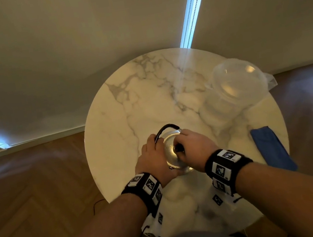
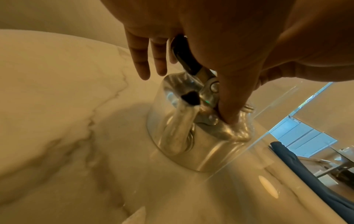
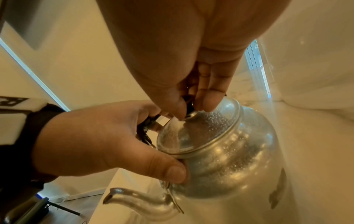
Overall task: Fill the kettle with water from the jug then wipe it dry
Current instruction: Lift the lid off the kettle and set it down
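Note:
A silver kettle (image 1: 172, 158) stands on the round marble table (image 1: 128, 106), near its front edge, with its lid (image 3: 195, 133) seated and beaded with droplets. My left hand (image 1: 154, 154) grips the black handle (image 1: 166, 127), which is folded to the left, and its thumb (image 2: 229, 106) presses on the kettle's shoulder. My right hand (image 1: 193, 146) pinches the black knob (image 1: 178, 148) on top of the lid. The spout (image 3: 138, 200) points toward me. A clear jug (image 1: 237, 83) holding water stands at the back right, untouched.
A folded blue cloth (image 1: 271, 148) lies at the table's right edge, also showing dark in the left wrist view (image 2: 306, 174). Wooden floor (image 1: 37, 181) surrounds the table, and drawn blinds hang behind it.

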The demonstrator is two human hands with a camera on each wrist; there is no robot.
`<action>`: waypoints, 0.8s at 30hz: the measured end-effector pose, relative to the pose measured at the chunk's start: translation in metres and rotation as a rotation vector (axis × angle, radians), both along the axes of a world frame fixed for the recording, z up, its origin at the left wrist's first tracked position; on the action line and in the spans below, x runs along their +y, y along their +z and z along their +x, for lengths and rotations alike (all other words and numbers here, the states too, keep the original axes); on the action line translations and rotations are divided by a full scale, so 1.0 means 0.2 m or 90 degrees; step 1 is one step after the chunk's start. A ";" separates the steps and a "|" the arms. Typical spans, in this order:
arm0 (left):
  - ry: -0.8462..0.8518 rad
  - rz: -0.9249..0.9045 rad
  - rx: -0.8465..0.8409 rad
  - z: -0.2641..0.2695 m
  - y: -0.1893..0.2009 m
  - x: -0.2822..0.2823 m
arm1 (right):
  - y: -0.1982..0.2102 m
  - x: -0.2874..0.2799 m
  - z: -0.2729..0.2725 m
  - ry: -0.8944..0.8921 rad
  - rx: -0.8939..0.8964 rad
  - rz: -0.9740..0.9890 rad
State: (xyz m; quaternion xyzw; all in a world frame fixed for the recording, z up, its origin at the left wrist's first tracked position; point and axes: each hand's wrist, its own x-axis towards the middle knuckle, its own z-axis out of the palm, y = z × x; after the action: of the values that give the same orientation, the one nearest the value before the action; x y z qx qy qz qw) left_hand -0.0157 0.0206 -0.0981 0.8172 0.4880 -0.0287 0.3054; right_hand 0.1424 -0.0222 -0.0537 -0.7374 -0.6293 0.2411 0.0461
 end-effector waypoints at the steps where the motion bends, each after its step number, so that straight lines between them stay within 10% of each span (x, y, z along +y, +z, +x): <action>1: -0.002 0.002 0.004 0.00 0.00 0.00 | 0.00 0.00 0.00 0.001 -0.001 0.007; 14: -0.015 0.024 0.006 0.01 0.01 0.01 | 0.11 -0.18 0.10 -0.111 0.035 0.118; 24: -0.032 0.032 0.022 0.00 0.04 0.01 | -0.17 -0.59 0.31 -0.151 0.009 -0.178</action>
State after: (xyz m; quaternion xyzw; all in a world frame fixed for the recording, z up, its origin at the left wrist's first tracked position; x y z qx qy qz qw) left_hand -0.0153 0.0236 -0.0907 0.8358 0.4734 -0.0383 0.2755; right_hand 0.2045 -0.1395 -0.0876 -0.8039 -0.4981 0.3240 -0.0243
